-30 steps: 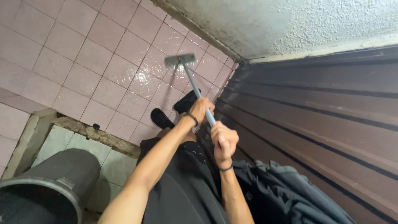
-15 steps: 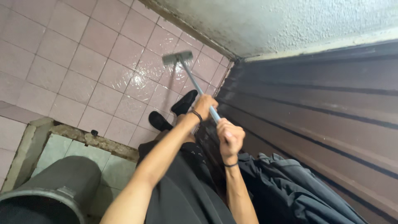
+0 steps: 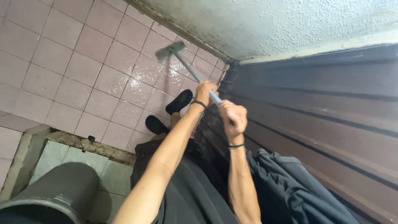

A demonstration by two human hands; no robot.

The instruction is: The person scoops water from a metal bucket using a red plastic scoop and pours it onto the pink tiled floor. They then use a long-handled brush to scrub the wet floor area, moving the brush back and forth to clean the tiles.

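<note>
Two big surfaces fill most of the view: the pink tiled floor [image 3: 83,70], which is wet and shiny in the middle, and the dark brown ribbed shutter [image 3: 323,120] on the right side. Above them there is a rough white wall [image 3: 282,20] that meets the floor along a dirty edge. At the bottom left stands a grey plastic bin [image 3: 54,195] on a lower area of pale green tiles [image 3: 112,174], which has a broken concrete border. A dark grey cloth [image 3: 290,191] hangs near the shutter at the bottom right. The person wears black clothing and black shoes [image 3: 170,110], both standing on the pink tiles. The long-handled floor scraper [image 3: 182,62] reaches from the hands to the floor, and its flat head touches the wet tiles near the white wall. The left hand [image 3: 206,92] is closed around the metal handle further down, with a dark band on the wrist. The right hand [image 3: 233,116] is closed around the upper end of the handle, just beside the shutter.
</note>
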